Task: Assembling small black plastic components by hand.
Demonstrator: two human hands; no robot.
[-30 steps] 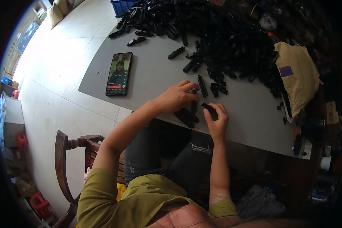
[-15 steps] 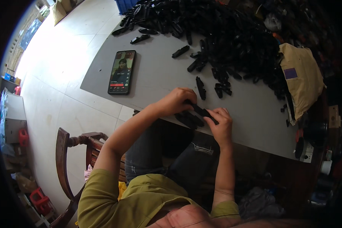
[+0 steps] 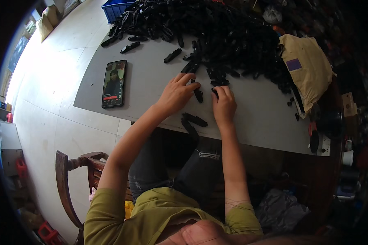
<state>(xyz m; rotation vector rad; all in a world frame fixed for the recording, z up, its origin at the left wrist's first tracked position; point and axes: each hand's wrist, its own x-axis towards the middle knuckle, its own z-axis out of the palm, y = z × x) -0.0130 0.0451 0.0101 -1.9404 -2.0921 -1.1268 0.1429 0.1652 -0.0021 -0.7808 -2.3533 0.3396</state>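
Note:
My left hand (image 3: 176,94) reaches over the table with its fingers bent and apart. Its fingertips are at the upper end of a black plastic part (image 3: 198,95) that lies on the grey tabletop. To its right, the fingers of my right hand (image 3: 225,107) are closed on another small black plastic part (image 3: 215,92), mostly covered by the hand. Closer to me, at the table's front edge, two elongated black parts (image 3: 195,119) lie at an angle to each other. Beyond both hands spreads a big heap of similar black parts (image 3: 233,41).
A phone (image 3: 114,85) with a lit screen lies on the left of the table (image 3: 151,94). At the right stands a beige sack (image 3: 308,71), near a power strip (image 3: 324,146). A blue crate (image 3: 112,12) is at the far left, a wooden chair (image 3: 65,179) beside me.
Both hands have left the long black part they held together near the front edge and moved farther onto the table, toward the loose parts. The view has shifted slightly.

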